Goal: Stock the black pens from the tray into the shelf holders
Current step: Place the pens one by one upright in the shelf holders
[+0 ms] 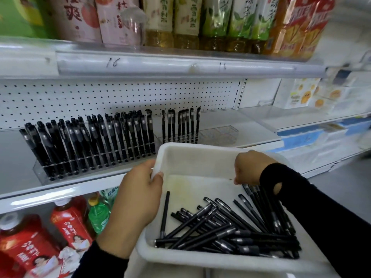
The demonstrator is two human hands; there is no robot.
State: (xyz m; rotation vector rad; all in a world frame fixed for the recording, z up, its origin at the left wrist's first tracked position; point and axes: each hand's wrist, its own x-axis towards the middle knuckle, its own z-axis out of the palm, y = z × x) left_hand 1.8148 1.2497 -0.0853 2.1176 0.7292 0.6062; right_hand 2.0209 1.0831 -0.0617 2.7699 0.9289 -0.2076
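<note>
At tray (200,150) rim, left hand (138,197), thumb inside.

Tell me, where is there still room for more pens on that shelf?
The clear right holder has empty slots right of its few pens, and bare shelf lies beyond. The left holder is packed full. In the tray, only the far left floor is bare; loose pens crowd the near right.

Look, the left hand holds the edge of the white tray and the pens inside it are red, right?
Not quite. The head view shows the left hand gripping the edge of the white tray, but the pens inside it are black, not red.
</note>
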